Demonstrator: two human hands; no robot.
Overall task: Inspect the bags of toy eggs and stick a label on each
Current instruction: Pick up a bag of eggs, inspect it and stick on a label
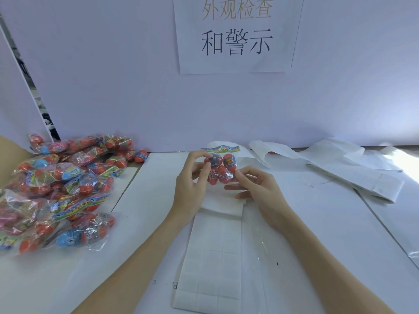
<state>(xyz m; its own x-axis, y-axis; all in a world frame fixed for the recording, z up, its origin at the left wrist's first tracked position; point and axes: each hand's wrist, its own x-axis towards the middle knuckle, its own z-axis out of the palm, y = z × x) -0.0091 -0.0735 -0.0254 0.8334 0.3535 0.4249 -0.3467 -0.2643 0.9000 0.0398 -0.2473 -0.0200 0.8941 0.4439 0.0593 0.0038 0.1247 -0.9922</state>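
Now both hands pinch bag (221, 167), lifted above bench middle: left hand (192, 184) at left edge, right hand (256, 186) at lower right corner. Label on fingertip? Cannot tell. Risk: slick film slips, bag drops onto label sheet (210, 264).

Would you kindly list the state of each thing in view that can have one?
bag of toy eggs: sealed, held up off the table by both hands
left hand: pinches the bag's left side
right hand: pinches the bag's right edge
pile of bags: heaped on the table
label sheet: flat on the table, its far end folded over
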